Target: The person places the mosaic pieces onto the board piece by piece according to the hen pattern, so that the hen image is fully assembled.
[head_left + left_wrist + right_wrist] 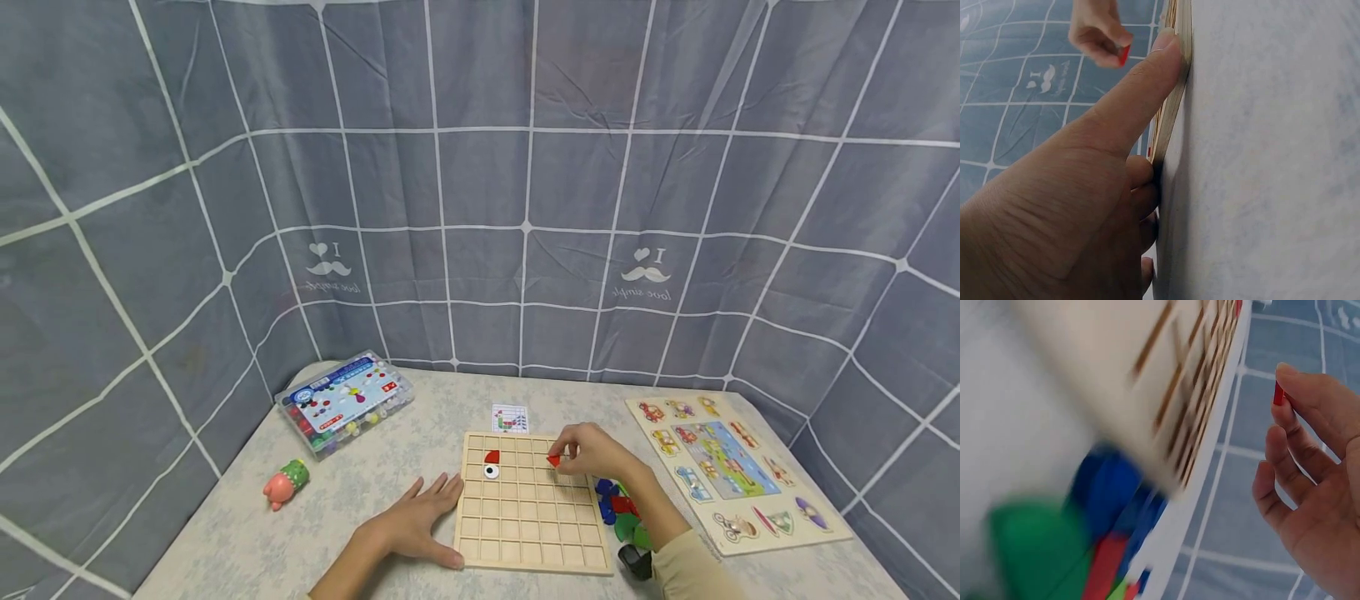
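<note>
A wooden grid board (532,527) lies on the table in the head view. My left hand (418,523) rests flat at its left side, fingers spread; in the left wrist view the thumb (1141,84) touches the board's edge. My right hand (597,454) is over the upper right cells, pinching a small red piece (1278,394) between thumb and fingertip. A red quarter-circle piece (492,457) sits in an upper left cell, with a white round eye piece (491,472) just below it. Beyond the board lies a small pattern card (511,418).
Loose blue, red and green pieces (626,527) are heaped right of the board, partly under my right forearm. Farther right lies a wooden picture puzzle (731,467). At the left are a clear case of beads (345,404) and a pink and green toy (285,485). A grey curtain (480,183) hangs behind.
</note>
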Tool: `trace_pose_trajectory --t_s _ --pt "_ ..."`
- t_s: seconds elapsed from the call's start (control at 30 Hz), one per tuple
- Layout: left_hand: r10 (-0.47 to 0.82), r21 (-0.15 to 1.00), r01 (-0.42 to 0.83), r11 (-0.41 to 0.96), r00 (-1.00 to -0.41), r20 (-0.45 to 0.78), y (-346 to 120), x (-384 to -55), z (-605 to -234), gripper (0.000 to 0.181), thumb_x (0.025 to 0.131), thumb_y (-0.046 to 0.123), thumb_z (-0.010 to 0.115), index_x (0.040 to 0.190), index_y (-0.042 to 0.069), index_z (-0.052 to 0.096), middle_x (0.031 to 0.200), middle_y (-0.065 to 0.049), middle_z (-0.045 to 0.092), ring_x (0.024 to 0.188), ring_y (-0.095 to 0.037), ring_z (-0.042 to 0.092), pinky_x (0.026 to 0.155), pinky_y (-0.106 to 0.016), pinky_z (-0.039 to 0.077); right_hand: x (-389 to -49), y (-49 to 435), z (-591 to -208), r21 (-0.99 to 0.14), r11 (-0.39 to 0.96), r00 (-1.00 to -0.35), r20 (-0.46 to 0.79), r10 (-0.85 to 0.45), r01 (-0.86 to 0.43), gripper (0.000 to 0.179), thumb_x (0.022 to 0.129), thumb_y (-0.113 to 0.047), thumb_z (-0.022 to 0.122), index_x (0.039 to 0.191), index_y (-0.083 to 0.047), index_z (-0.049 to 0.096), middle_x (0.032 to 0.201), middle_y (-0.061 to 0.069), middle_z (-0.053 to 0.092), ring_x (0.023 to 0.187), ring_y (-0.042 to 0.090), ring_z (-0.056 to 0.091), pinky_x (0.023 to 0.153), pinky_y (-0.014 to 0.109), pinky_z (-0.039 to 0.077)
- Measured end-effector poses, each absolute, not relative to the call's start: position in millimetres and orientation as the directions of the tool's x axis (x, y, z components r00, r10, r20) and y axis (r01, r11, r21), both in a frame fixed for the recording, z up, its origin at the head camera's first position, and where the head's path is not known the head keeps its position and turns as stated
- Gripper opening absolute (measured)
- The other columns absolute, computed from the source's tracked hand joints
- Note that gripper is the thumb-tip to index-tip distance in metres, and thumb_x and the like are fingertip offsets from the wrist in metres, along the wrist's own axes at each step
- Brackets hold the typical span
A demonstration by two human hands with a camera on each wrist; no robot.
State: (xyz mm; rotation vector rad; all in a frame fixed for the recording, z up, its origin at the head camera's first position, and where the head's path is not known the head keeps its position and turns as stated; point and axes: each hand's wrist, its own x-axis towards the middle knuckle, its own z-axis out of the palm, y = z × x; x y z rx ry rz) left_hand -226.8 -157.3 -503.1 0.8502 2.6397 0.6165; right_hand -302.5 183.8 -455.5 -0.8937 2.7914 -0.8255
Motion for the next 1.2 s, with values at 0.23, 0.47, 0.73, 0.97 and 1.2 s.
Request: trace_pose_trajectory --t_s 0.23,0.47,0.73,0.97,1.2 --pt "0.606 0.475 0.479 0.738 -0.781 -0.154 -155.2 -226.6 -500.6 0.109 0.075 0.063 0.072 0.155 0.006 0.023 0.164 -0.007 0.019 0.152 -0.03 0.016 0.121 -0.06 0.008 -306.4 141.6 -446.9 -0.512 0.642 -0.776 0.079 -0.626 -0.571 0.013 0.079 -0.012 0.077 0.092 -0.015 0.078 0.088 -0.006 0.069 0.069 0.003 0.05 0.058 0.02 0.043" --pt "0.594 0.471 0.469 0.747 -0.789 -0.156 -153.0 -224.2 -503.5 0.11 0.074 0.065 0.072 0.155 0.007 0.024 0.163 -0.007 0.021 0.152 -0.03 0.016 0.121 -0.06 0.008 -308.8 109.1 -450.9 -0.526 0.603 -0.738 0.073 -0.67 -0.6 0.015 0.077 -0.009 0.077 0.092 -0.01 0.077 0.083 0.0 0.069 0.065 0.002 0.049 0.055 0.018 0.042" --pt "0.6 0.463 0.474 0.749 -0.782 -0.17 -153.5 -223.4 -500.4 0.109 0.075 0.064 0.072 0.155 0.007 0.024 0.163 -0.007 0.02 0.152 -0.029 0.015 0.121 -0.06 0.008 -310.3 87.4 -463.6 -0.545 0.558 -0.7 0.078 -0.709 -0.626 0.012 0.077 -0.008 0.078 0.089 -0.01 0.078 0.079 -0.002 0.069 0.057 -0.002 0.049 0.052 0.015 0.045" --pt "0.598 0.458 0.477 0.75 -0.785 -0.163 -154.1 -223.9 -499.3 0.109 0.075 0.064 0.072 0.155 0.007 0.023 0.164 -0.007 0.019 0.152 -0.029 0.015 0.121 -0.06 0.008 -312.4 72.4 -469.0 -0.489 0.587 -0.696 0.06 -0.716 -0.646 0.014 0.073 -0.004 0.077 0.087 -0.01 0.077 0.075 -0.004 0.068 0.06 -0.002 0.045 0.059 0.016 0.04" --pt "0.591 0.467 0.465 0.752 -0.789 -0.167 -155.0 -224.4 -498.7 0.109 0.075 0.064 0.072 0.155 0.007 0.023 0.163 -0.008 0.019 0.152 -0.029 0.015 0.121 -0.06 0.008 -314.6 61.5 -469.6 -0.475 0.633 -0.727 0.02 -0.686 -0.611 0.013 0.074 -0.007 0.08 0.086 -0.012 0.077 0.083 -0.005 0.07 0.068 0.0 0.052 0.065 0.017 0.045"
